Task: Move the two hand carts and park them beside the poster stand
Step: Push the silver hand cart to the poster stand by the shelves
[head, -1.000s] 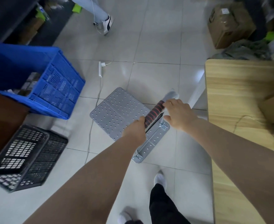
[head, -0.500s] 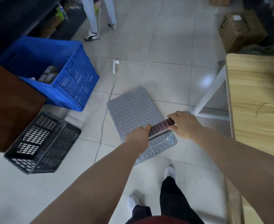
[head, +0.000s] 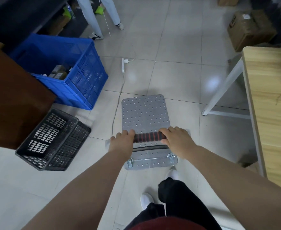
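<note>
My left grip (head: 121,143) and right grip (head: 178,141) both curl round the ribbed handle (head: 147,137) of the hand cart (head: 144,112), lower centre on the grey tiled floor (head: 178,77), its deck now squared up-frame instead of slanting left, with a blue crate (head: 80,77) of small boxes (head: 58,73) and a black basket (head: 53,140) at left.

Between our left hand (head: 120,143) and right hand (head: 178,141) the handle (head: 147,137) is banded black and red. Beyond them, the cart (head: 144,112) is dotted silver. To their left, a blue crate (head: 86,80) and a black latticed basket (head: 53,141); to their right, a pale wood-grain tabletop (head: 272,100).
</note>
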`<move>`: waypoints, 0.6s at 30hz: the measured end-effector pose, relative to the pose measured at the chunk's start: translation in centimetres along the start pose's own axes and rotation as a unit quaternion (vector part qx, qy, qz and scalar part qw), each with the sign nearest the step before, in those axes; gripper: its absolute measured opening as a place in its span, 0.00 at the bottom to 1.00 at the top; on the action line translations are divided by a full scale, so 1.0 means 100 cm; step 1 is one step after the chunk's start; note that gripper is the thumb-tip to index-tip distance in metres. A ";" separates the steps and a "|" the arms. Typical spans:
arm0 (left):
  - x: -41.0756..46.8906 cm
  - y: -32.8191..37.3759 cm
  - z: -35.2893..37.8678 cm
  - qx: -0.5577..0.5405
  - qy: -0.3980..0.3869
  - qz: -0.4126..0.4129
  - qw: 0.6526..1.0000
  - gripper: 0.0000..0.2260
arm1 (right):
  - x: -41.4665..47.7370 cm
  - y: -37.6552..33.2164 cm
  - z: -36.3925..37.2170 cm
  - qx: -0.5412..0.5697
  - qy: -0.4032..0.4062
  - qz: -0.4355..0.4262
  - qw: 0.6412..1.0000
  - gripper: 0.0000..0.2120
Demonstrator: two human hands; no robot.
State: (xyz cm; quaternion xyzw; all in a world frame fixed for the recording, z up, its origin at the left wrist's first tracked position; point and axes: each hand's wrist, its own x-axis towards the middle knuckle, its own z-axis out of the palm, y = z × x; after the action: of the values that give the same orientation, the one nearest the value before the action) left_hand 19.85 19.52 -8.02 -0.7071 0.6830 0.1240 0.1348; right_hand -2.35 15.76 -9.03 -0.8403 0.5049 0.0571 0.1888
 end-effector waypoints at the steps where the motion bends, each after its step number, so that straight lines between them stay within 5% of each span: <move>1: 0.003 -0.008 -0.001 -0.001 -0.006 0.000 1.000 0.19 | 0.003 -0.006 0.003 -0.001 0.005 0.000 1.000 0.16; 18: 0.034 -0.036 0.000 -0.120 0.006 -0.043 0.992 0.15 | 0.046 -0.016 0.008 0.026 0.057 -0.026 0.998 0.20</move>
State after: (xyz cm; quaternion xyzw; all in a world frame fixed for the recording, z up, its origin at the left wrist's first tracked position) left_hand 23.53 16.49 -9.20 -0.7475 0.6332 0.1947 0.0503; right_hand 1.37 12.99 -10.68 -0.8499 0.4942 -0.0091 0.1829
